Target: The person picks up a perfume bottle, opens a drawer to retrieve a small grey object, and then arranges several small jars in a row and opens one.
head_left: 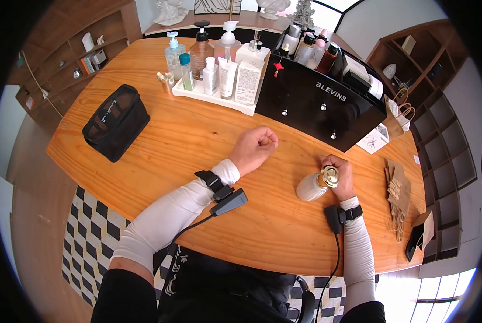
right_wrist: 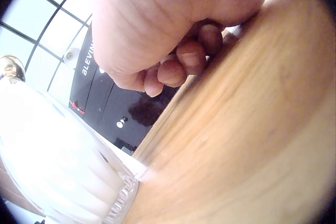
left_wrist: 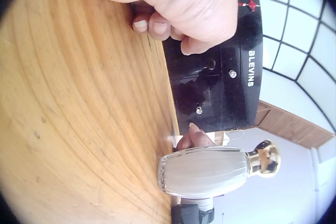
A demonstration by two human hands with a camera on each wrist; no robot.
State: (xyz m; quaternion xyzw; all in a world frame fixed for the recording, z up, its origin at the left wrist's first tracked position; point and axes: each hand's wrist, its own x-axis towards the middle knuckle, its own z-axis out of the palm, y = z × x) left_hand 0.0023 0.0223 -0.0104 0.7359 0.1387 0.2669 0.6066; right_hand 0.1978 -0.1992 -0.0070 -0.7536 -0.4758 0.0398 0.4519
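Note:
My left hand (head_left: 251, 151) rests on the wooden table (head_left: 181, 140), its fingers loosely curled and holding nothing. In the left wrist view its fingertips (left_wrist: 159, 26) hang close over the wood. A ribbed glass bottle (head_left: 308, 189) with pale contents and a shiny gold cap (head_left: 329, 175) stands upright just left of my right hand (head_left: 342, 175). That hand also lies on the table with loosely curled fingers (right_wrist: 171, 73); in the right wrist view nothing is between them and the bottle stands apart. From the head view the cap overlaps part of this hand.
Behind the hands is a black cosmetics organizer (head_left: 305, 99) marked BLEVINS, filled with bottles. A white tray (head_left: 214, 102) of pump bottles and tubes adjoins it. A black mesh bag (head_left: 117, 124) sits at left; flat brown paper bags (head_left: 398, 191) lie at right.

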